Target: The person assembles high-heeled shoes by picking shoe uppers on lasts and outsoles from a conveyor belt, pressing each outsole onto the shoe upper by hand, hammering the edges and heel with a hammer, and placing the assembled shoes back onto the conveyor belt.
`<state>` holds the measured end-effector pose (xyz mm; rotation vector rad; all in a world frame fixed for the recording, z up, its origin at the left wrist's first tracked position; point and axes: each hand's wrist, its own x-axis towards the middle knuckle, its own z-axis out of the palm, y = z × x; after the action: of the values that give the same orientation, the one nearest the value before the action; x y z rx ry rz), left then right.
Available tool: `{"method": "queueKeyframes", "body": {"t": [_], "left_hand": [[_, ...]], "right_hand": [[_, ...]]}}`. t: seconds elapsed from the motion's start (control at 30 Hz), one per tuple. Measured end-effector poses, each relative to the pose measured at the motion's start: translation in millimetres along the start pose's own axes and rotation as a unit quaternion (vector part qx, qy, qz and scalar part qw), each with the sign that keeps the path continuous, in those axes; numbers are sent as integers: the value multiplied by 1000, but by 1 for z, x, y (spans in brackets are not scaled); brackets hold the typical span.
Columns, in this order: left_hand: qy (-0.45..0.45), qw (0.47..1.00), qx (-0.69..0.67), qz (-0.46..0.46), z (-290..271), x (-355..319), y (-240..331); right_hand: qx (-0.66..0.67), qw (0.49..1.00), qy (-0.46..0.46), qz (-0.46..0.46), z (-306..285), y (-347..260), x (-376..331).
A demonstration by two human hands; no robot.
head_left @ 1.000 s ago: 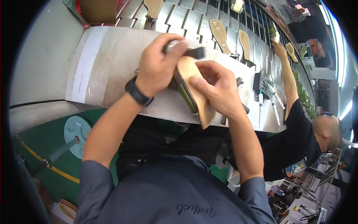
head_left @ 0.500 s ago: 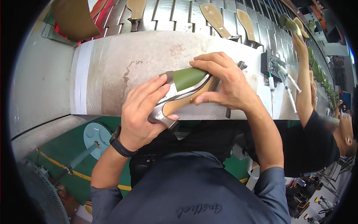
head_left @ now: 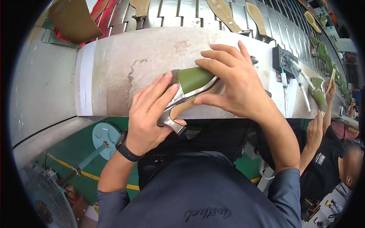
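A heeled shoe (head_left: 194,79) with a green upper, silver trim and a tan insole lies tilted over the white work surface (head_left: 114,76). My left hand (head_left: 148,110) is closed round its heel end, fingers across the silver and grey strap, thumb near the heel. Around the toe end, my right hand (head_left: 239,79) is spread, its thumb by the insole edge and its fingertips near the green upper. The toe tip is hidden behind that hand. A dark watch (head_left: 127,150) sits on my left wrist.
Syringes (head_left: 300,85) and a black foam block (head_left: 283,60) lie at the right. Tan soles (head_left: 224,15) rest on the metal slat conveyor (head_left: 175,17) beyond. A co-worker's hands (head_left: 315,131) hold another green shoe (head_left: 318,95). A fan (head_left: 49,201) stands lower left.
My right hand has loosened from the toe, its fingers lifting and spreading. My left hand keeps its hold. At the right, the co-worker's hands have come nearer with a green shoe.
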<state>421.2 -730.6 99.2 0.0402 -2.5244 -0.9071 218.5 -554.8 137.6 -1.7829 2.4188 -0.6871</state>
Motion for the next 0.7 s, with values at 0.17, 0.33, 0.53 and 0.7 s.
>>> {"method": "queueKeyframes", "body": {"t": [0.17,0.33,0.53,0.7], "left_hand": [[-65,998,22,10,0,1,-1],[-50,999,12,2,3,-1,-1],[-38,999,9,-1,3,4,1],[-41,999,11,-12,5,4,3]], "right_hand": [[0,998,-19,-60,10,-9,0],[18,995,-7,-94,12,1,3],[-6,994,22,-105,19,0,8],[-23,993,45,-108,25,-1,7]]}}
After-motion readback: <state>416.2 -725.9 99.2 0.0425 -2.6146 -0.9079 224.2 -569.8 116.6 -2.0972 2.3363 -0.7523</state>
